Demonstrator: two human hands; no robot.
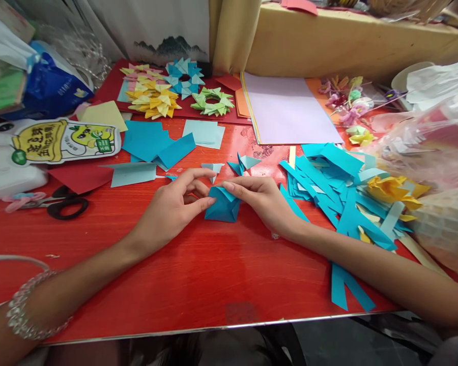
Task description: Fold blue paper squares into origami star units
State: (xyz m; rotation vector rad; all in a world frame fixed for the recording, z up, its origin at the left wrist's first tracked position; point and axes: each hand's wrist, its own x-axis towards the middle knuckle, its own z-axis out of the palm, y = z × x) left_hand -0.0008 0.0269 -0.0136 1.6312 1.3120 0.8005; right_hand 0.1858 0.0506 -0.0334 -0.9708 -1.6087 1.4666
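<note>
Between my hands, just above the red table, is a small piece of blue origami paper (222, 207) with creases across it and its top edge bent over. My right hand (257, 195) pinches its upper right part between thumb and fingers. The thumb of my left hand (183, 198) touches the paper's left edge, with the fingers curved and apart from the thumb. Right behind the paper lie small folded blue pieces (244, 163) and a pale blue folded piece (212, 169). Blue paper sheets (147, 140) lie beyond my left hand.
A heap of blue paper strips (328, 183) lies by my right forearm. Black-handled scissors (66, 206) are at the left, near a snack pouch (64, 141). Folded paper rings (183, 76) and a lilac paper stack (286, 109) sit at the back. Plastic bags (438, 152) crowd the right side.
</note>
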